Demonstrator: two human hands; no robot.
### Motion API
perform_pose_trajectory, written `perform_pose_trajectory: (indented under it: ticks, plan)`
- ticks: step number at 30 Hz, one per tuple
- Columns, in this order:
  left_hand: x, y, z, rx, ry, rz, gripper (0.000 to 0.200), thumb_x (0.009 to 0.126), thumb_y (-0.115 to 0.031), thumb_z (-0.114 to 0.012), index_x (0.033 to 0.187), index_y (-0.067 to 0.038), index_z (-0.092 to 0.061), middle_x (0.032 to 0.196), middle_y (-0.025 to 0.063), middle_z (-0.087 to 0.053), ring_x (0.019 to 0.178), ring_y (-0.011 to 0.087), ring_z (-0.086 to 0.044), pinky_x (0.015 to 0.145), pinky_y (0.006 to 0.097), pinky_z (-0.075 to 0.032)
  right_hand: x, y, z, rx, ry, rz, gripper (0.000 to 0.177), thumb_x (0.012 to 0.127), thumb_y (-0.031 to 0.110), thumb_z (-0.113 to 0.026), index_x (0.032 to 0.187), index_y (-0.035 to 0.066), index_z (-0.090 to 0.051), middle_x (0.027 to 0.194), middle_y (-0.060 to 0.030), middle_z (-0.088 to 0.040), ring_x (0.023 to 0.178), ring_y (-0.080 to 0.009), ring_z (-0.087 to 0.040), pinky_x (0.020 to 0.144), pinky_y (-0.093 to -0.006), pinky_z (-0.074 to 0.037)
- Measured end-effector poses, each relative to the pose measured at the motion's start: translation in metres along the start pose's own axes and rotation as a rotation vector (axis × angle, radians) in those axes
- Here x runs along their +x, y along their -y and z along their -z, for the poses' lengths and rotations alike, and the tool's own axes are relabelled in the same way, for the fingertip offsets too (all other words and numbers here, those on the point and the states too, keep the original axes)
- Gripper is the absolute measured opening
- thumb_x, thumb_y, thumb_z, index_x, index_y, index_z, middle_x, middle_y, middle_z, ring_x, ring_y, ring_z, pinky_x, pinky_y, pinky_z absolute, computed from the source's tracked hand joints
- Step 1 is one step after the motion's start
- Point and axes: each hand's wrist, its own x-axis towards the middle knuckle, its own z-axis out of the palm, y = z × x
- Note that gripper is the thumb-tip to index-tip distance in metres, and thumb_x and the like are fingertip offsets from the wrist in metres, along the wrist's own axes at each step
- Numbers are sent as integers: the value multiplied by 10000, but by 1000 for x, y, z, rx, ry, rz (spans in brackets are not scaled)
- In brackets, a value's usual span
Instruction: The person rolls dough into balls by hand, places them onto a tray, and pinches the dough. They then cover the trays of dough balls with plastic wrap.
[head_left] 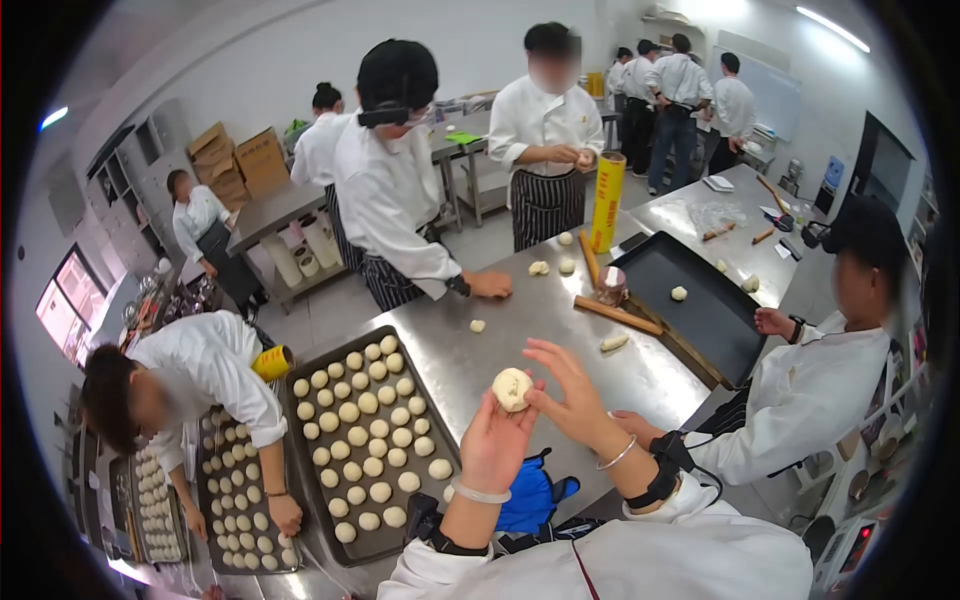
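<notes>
A pale round dough ball with a creased, gathered top rests in the raised fingers of my left hand. My left hand holds it from below, above the steel table. Beside it, my right hand is open with its fingers stretched out, the thumb at the ball's right edge. Just left of my hands is a dark baking tray filled with rows of similar dough balls. On the table beyond lie a small dough piece and an elongated piece of dough.
Rolling pins and a jar lie near a black tray at right. A yellow cylinder stands behind. Blue gloves are by my body. A co-worker's fist rests on the table; other people stand around it.
</notes>
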Motion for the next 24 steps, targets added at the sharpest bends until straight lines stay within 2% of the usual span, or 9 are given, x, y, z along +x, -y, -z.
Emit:
perform_pose_trajectory:
  ticks: [4,6,9,12,14,18,19,20,24]
  plan:
    - [23,45,12,-11,-70,-101,301,1002,-159,-398,1228,36,-432,1282,204,-468,1271,347,-419,1082,450,-370,-24,-22,44,-201,-107,21,300,822,204,-642,1093,75,-639,1014,-98,-591,971,-263,-531,850,-374,-399]
    - [28,64,10,8,-118,-75,301,996,-160,-415,1224,36,-436,1277,202,-472,1258,344,-433,1076,450,-378,-36,-28,56,-402,33,106,251,795,121,-640,1042,77,-659,812,-58,-561,812,-231,-518,726,-371,-390]
    - [26,84,16,25,-151,-40,304,974,-152,-470,1216,30,-444,1271,197,-479,1230,341,-462,1044,446,-414,-50,-29,73,-398,16,135,223,771,82,-653,991,83,-682,749,-46,-563,754,-221,-519,676,-348,-382]
    - [20,94,15,70,-182,-36,315,966,-150,-487,1214,40,-441,1267,205,-476,1232,350,-459,1037,443,-427,-49,25,110,-154,-193,114,166,753,80,-668,917,71,-692,666,-45,-526,649,-231,-485,630,-346,-379]
    - [17,91,18,64,-160,-10,314,967,-150,-493,1201,53,-443,1253,218,-481,1226,358,-465,1037,437,-435,-54,72,149,-147,-216,325,137,735,86,-689,870,62,-688,596,-39,-469,566,-220,-434,583,-336,-372]
    - [14,77,8,7,-152,36,306,988,-187,-466,1186,47,-466,1218,204,-506,1209,354,-484,1038,423,-437,-85,122,205,-18,-148,986,62,744,122,-692,714,161,-654,612,60,-587,568,-118,-459,608,-285,-357]
    - [11,74,7,17,-167,39,306,988,-187,-466,1186,47,-466,1218,204,-506,1209,354,-484,1038,423,-437,-83,148,193,-92,-413,995,80,786,168,-697,717,190,-662,636,90,-601,598,-105,-469,608,-285,-346]
    - [9,72,6,32,-143,51,295,991,-200,-458,1188,18,-476,1219,176,-522,1207,351,-491,1025,427,-441,-78,171,200,-186,-295,962,75,853,209,-580,912,167,-599,700,-20,-569,645,-179,-490,635,-354,-402]
    - [1,63,-6,119,-51,46,342,1001,-209,-436,1283,-17,-438,1238,130,-531,1209,334,-493,1004,406,-447,-70,181,192,-212,-350,992,86,865,237,-619,922,174,-615,638,33,-574,554,-143,-443,570,-327,-358]
